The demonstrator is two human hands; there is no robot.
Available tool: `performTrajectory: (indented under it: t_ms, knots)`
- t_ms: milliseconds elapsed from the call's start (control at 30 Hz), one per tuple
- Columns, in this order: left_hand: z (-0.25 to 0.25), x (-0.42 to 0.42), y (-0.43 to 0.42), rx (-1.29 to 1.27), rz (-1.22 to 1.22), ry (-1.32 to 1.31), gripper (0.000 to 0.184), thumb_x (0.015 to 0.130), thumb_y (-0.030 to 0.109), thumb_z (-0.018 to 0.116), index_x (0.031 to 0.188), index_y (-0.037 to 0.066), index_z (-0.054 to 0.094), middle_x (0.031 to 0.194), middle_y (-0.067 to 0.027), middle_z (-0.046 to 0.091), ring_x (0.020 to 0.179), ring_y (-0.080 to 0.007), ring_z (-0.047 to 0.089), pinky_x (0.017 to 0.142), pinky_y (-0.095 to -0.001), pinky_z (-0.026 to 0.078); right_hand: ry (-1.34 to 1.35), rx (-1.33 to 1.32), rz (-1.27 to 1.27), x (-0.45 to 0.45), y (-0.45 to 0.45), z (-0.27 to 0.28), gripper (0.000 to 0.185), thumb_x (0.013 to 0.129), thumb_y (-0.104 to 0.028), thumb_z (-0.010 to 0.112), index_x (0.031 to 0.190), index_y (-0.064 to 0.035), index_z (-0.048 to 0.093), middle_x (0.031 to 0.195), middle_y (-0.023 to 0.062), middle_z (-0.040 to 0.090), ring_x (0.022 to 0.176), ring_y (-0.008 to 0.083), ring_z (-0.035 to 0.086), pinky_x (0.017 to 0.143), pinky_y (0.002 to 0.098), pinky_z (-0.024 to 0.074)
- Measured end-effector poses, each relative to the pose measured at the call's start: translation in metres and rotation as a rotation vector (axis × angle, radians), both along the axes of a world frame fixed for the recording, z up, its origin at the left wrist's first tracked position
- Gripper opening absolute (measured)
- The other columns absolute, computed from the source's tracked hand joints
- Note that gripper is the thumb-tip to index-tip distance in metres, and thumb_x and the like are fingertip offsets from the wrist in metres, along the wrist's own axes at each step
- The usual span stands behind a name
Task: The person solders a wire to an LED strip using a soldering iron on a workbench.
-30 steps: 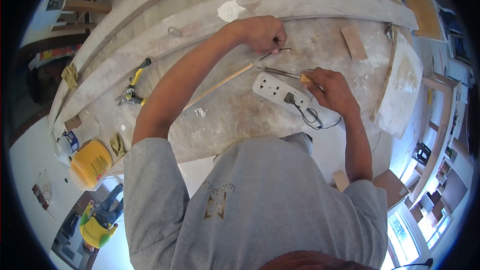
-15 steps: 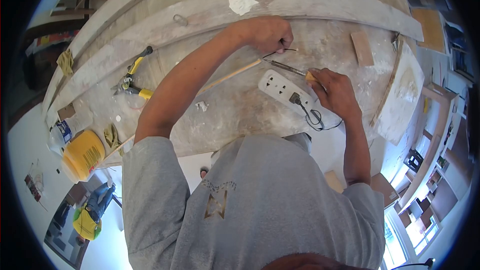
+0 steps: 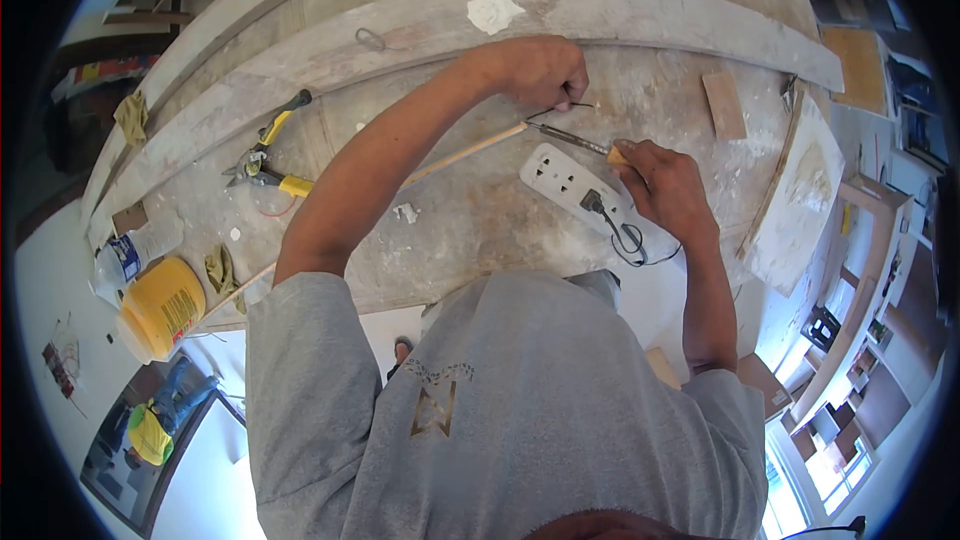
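Note:
My left hand (image 3: 550, 75) is closed in a pinch on a thin dark wire (image 3: 541, 116), whose pale end sticks out to the right. My right hand (image 3: 665, 185) grips the yellowish handle of a soldering iron (image 3: 570, 138). The iron's tip points left and lies at or very near the end of a long thin strip (image 3: 466, 152), close to the wire; whether they touch, I cannot tell. That strip runs down to the left, passing beneath my left forearm. Just below the iron rests a white power strip (image 3: 558, 175) with a black plug (image 3: 595, 202) in it.
Yellow-handled pliers (image 3: 262, 168) lie on the worn wooden table (image 3: 480, 225) at left. Beyond them are a yellow tub (image 3: 163, 305), a clear bottle (image 3: 118, 262) and a cloth (image 3: 220, 268). A small wood piece (image 3: 724, 106) sits at right. A person in yellow (image 3: 150, 435) is at lower left.
Both hands keep nearly the same pose, with wire and iron almost unmoved. The view has shifted slightly. The person at lower left has changed position a little.

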State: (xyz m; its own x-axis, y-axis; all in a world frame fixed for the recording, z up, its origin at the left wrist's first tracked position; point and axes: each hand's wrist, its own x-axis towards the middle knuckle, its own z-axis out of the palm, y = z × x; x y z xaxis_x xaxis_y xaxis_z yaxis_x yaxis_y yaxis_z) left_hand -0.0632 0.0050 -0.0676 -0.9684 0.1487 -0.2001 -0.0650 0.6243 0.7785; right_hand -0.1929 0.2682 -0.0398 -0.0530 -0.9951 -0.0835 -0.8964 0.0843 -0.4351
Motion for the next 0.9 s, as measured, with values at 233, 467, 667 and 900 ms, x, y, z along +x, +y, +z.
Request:
performTrajectory:
  t_ms: [233, 467, 667, 900]
  knots:
    - [0.0003, 0.0002, 0.0018, -0.005, 0.016, -0.039, 0.010, 0.082, 0.004, 0.076, 0.092, 0.002, 0.077, 0.084, -0.0114, 0.075, 0.078, -0.0259, 0.071, 0.072, -0.0398, 0.053, 0.002, 0.002, 0.000, 0.0007, -0.0022, 0.0010, 0.032, 0.091, -0.018, 0.074, 0.120, -0.0034, 0.070, 0.091, 0.0125, 0.070, 0.076, 0.0317, 0.071, 0.068, 0.0427, 0.0562]
    - [0.0006, -0.0008, 0.0017, -0.005, 0.014, -0.060, 0.009, 0.082, 0.005, 0.076, 0.091, 0.002, 0.076, 0.083, -0.0108, 0.075, 0.078, -0.0253, 0.071, 0.072, -0.0397, 0.053, 0.007, 0.015, 0.003, 0.0011, -0.0040, 0.0023, 0.032, 0.091, -0.018, 0.074, 0.120, -0.0038, 0.070, 0.091, 0.0124, 0.071, 0.075, 0.0317, 0.071, 0.068, 0.0426, 0.0562]
    - [-0.0036, -0.0021, 0.0017, 0.005, 0.015, -0.050, 0.010, 0.082, 0.005, 0.076, 0.091, 0.002, 0.076, 0.083, -0.0108, 0.075, 0.078, -0.0259, 0.070, 0.072, -0.0399, 0.053, 0.011, 0.015, 0.011, 0.0007, -0.0049, 0.0023, 0.032, 0.092, -0.019, 0.074, 0.120, -0.0038, 0.070, 0.090, 0.0123, 0.070, 0.076, 0.0321, 0.071, 0.068, 0.0429, 0.0561]
    - [-0.0030, -0.0022, 0.0020, -0.006, 0.007, -0.058, 0.010, 0.081, 0.005, 0.076, 0.091, 0.003, 0.076, 0.082, -0.0112, 0.075, 0.078, -0.0268, 0.070, 0.072, -0.0407, 0.053, 0.026, 0.041, 0.007, 0.0007, -0.0050, 0.0031, 0.033, 0.092, -0.019, 0.073, 0.121, -0.0037, 0.070, 0.088, 0.0121, 0.069, 0.076, 0.0322, 0.070, 0.068, 0.0433, 0.0561]
